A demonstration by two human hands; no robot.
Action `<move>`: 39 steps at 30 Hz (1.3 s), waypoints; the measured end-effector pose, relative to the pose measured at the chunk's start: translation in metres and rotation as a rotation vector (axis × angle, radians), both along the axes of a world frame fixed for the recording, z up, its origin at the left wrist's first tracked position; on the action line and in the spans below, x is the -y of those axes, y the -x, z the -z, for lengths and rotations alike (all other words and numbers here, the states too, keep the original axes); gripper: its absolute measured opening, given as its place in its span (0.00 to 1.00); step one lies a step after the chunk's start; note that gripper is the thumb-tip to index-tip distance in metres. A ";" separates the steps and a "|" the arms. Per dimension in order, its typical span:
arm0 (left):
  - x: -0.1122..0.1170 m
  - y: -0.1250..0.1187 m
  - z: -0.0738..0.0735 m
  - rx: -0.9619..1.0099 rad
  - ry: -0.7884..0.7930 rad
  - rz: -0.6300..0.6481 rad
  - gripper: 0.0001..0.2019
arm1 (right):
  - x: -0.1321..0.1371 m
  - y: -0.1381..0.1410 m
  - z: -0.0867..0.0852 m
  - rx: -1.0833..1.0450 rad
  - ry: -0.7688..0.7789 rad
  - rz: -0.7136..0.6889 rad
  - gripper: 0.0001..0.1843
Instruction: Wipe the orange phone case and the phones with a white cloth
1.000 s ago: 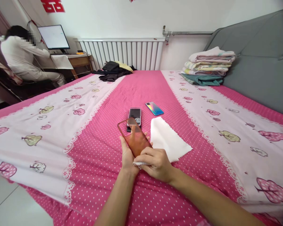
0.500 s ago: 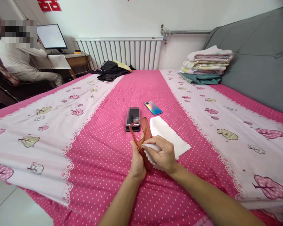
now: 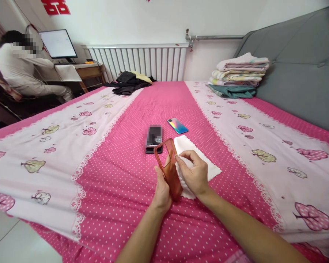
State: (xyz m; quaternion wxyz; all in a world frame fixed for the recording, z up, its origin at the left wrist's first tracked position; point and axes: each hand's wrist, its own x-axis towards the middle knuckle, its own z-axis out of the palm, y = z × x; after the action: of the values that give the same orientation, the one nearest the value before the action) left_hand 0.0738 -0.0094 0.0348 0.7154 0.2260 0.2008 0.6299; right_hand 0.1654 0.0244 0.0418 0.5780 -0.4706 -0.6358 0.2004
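A translucent reddish-orange phone case (image 3: 172,179) is tilted upright in my left hand (image 3: 162,191), thumb along its near edge and the other fingers behind it. My right hand (image 3: 194,173) pinches a bunched white cloth (image 3: 184,174) against the case's right edge; part of that cloth dangles below the fingers. Beyond the hands, a second white cloth (image 3: 212,168) with a zigzag edge lies flat on the bed. Just past it rests a phone with a shiny blue and rainbow back (image 3: 178,126). Left of that lies a dark phone-like item (image 3: 154,138), partly blurred, on another black thing.
The bed has a pink dotted sheet (image 3: 112,190). Folded bedding (image 3: 239,71) is stacked by the grey headboard (image 3: 296,65). Dark clothes (image 3: 131,82) lie at the far edge near a radiator (image 3: 142,62). At left, a person (image 3: 16,69) sits at a desk with a monitor (image 3: 58,43).
My right hand with the cloth has moved from the inside of the case to its right edge. The case has shifted slightly right and down.
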 end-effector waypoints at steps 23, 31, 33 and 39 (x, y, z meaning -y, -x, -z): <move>0.000 -0.002 0.007 -0.009 0.147 -0.093 0.26 | 0.013 0.008 0.003 0.015 -0.286 -0.345 0.06; -0.003 0.003 0.005 -0.015 0.187 -0.126 0.28 | 0.011 0.008 0.003 0.073 -0.291 -0.413 0.09; -0.004 0.007 0.003 -0.002 0.177 -0.130 0.28 | 0.009 0.008 0.004 0.095 -0.284 -0.467 0.08; -0.008 0.024 -0.005 0.069 0.224 -0.042 0.34 | 0.007 0.007 0.006 0.202 -0.271 -0.582 0.06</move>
State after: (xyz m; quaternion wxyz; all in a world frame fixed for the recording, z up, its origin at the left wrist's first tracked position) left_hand 0.0497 -0.0014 0.0400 0.7292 0.1188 0.2500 0.6259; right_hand 0.1586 0.0172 0.0354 0.4878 -0.2057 -0.8186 0.2229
